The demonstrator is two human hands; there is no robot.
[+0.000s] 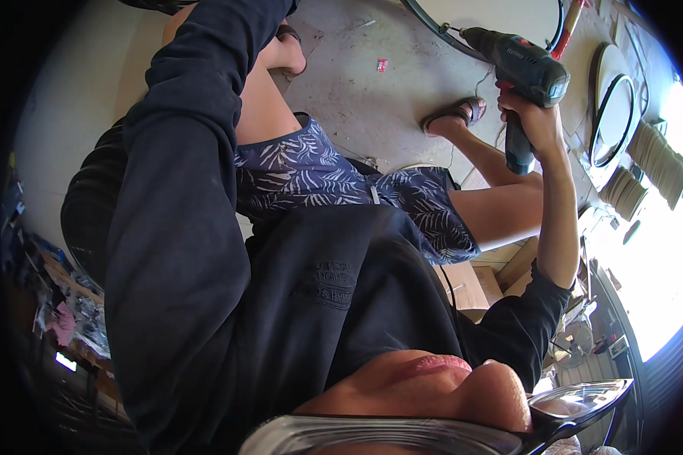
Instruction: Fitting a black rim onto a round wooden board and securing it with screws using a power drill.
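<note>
Worker's right hand, fingers clamped round teal-black, pistol-shaped plastic drill | Metal bit near pale, black-rimmed round panel, contact unclear | Left hand out of frame, fingers cannot be told | Square, steady pressure advisable

Strong daylight pours in from an opening between 3 and 4 o'clock, burnt out to pure white, with bluish fringing at the rim there. The floor toward 12 o'clock gets soft, even light, and the power drill between 1 and 2 looks fairly crisp. The black sweatshirt swallows detail; clutter near 8 o'clock sits dim and smeared. Glare streaks the eyeglasses at 4. Fisheye bending and black vignetting crowd the edges.
</note>
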